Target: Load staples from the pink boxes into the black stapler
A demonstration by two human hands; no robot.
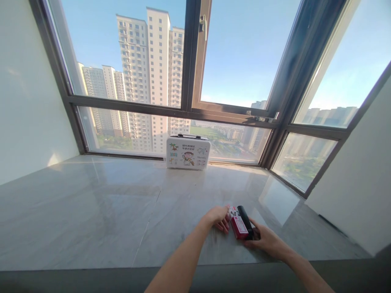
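Near the front edge of the marble sill, a small group of items lies between my two hands. It holds a red box with a white label [240, 226], a smaller white-and-red box [233, 211] behind it, and a long black object [244, 219] along their right side, whose kind I cannot make out. My left hand [218, 219] has curled fingers, with the fingertips at the left side of the white-and-red box. From the right, my right hand [264, 240] closes around the near end of the black object, its fingers beside the red box.
A white carrying case [188, 153] with cartoon prints and a dark handle stands upright against the window. The grey marble sill [100, 211] ends at a front edge below. Dark window frames [128, 106] rise behind, and white walls bound both sides.
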